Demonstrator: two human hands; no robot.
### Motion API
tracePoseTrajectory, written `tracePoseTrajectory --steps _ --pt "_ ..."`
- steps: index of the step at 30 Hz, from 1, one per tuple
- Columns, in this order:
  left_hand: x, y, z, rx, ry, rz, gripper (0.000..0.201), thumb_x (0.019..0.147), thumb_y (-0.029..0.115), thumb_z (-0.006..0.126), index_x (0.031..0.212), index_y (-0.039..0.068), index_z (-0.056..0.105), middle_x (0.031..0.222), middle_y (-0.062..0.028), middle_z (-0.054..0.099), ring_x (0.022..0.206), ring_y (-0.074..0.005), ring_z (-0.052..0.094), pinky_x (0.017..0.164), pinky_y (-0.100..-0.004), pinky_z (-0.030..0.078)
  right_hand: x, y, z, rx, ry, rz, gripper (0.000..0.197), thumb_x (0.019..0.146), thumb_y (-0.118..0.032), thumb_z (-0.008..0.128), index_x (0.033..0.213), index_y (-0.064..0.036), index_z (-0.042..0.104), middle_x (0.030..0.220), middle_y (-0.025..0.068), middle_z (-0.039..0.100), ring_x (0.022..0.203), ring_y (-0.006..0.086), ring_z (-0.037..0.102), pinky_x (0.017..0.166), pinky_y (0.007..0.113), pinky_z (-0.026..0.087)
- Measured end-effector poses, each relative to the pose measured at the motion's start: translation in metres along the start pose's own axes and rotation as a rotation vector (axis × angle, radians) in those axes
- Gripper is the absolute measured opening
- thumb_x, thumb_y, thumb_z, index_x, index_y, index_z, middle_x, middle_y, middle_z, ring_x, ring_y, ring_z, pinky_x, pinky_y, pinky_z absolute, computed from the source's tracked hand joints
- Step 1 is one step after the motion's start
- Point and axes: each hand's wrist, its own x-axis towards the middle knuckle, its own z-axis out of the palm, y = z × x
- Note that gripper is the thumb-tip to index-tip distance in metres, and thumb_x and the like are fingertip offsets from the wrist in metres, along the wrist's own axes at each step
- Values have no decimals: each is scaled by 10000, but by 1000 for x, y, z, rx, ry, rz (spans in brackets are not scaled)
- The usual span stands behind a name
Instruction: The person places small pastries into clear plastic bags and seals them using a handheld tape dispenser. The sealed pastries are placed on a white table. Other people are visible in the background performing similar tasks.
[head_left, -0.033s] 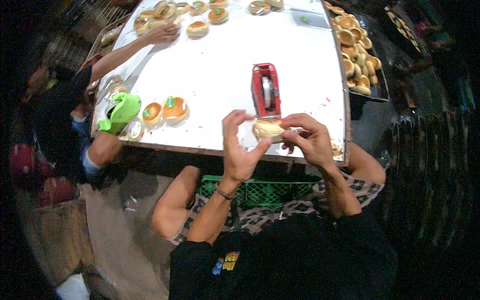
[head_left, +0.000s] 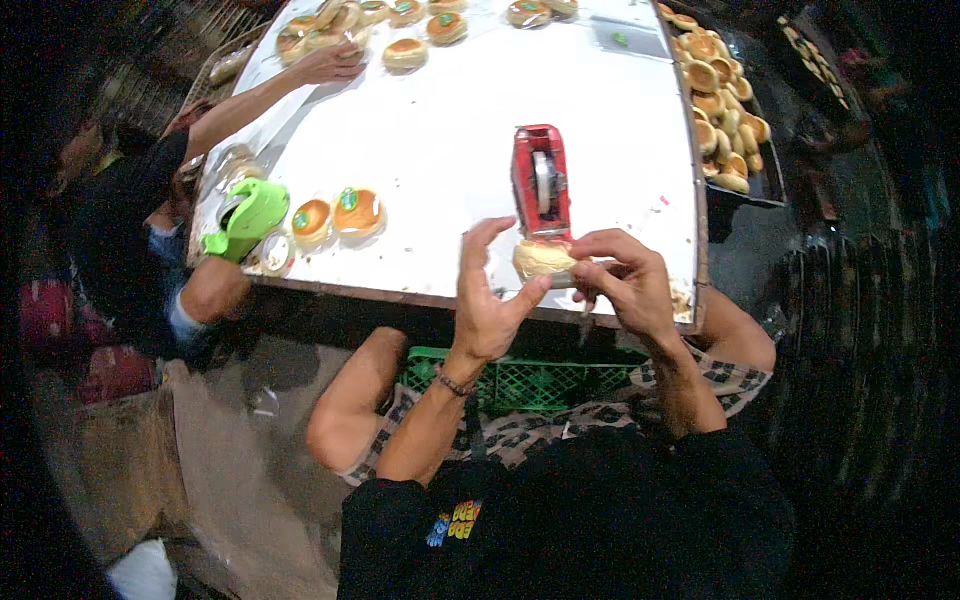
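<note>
Centrally, bun (head_left: 543,260) — right hand (head_left: 635,287) pinching its right edge, left hand (head_left: 487,312) spread alongside.

Left forearm (head_left: 428,425): angled forward and inward; left hand (head_left: 487,318) held with fingers raised and slightly curved, thumb spread wide from them. Right forearm (head_left: 692,392): likewise angled inward; right hand (head_left: 638,288) turned leftward, fingers bent, thumb drawn close beneath.
</note>
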Motion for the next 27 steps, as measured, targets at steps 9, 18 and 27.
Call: tracePoseTrajectory --steps 9,18,27 --pt "-27 -30 -6 -788 -209 -553 321 1026 238 510 1256 19 558 1174 -123 669 1040 -202 684 891 -359 598 20 20 -14 -183 96 11 273 1015 -229 650 1120 16 711 840 48 687 611 46 613 449 205 410" --pt "-39 -41 -23 -795 -177 -750 484 1053 416 441 1352 43 512 1302 -180 620 1136 -329 660 871 -514 607 94 57 6 -399 183 104 253 917 -209 732 964 33 789 809 124 761 710 187 686 646 329 536" --pt "-34 -51 -36 -1028 -119 -900 492 1030 426 467 1358 63 524 1347 -183 603 1207 -374 631 931 -612 553 30 42 0 -480 296 -222 188 826 -200 823 865 -18 802 1028 47 581 969 154 558 798 283 450"
